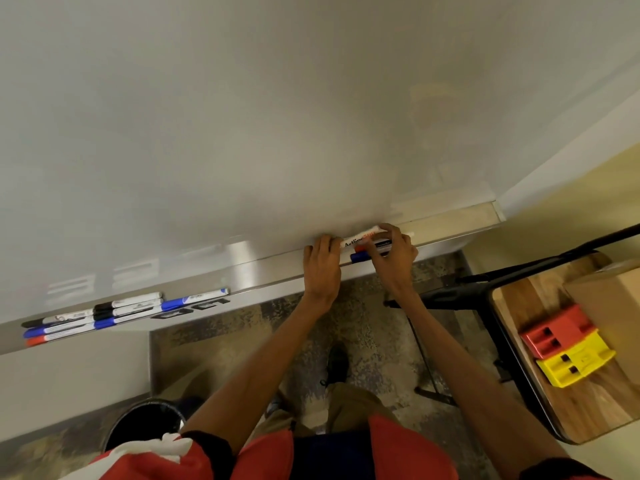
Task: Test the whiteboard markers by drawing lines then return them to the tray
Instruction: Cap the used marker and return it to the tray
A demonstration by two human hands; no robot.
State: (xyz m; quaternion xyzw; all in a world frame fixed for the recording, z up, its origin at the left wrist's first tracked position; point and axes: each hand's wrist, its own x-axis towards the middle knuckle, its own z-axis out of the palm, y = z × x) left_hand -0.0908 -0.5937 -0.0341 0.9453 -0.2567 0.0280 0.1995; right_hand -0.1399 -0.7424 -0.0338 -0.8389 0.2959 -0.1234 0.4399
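A white marker with an orange label point(360, 239) lies along the metal tray point(263, 268) at the foot of the whiteboard point(277, 116). My left hand point(322, 266) rests on the tray lip and touches the marker's left end. My right hand point(394, 252) curls over its right part, fingers closed on the barrel. A blue-capped marker point(358, 257) and a black one point(382, 243) lie just below it in the tray, partly under my right hand. Several more markers point(104, 313), black, blue and red, lie in a group at the tray's left end.
A wooden table point(568, 393) with black legs stands at the right, carrying a red block point(554, 330) and a yellow block point(575, 362). A black bin point(145, 420) sits on the floor at lower left. My shoe point(337, 363) is on the patterned carpet below the tray.
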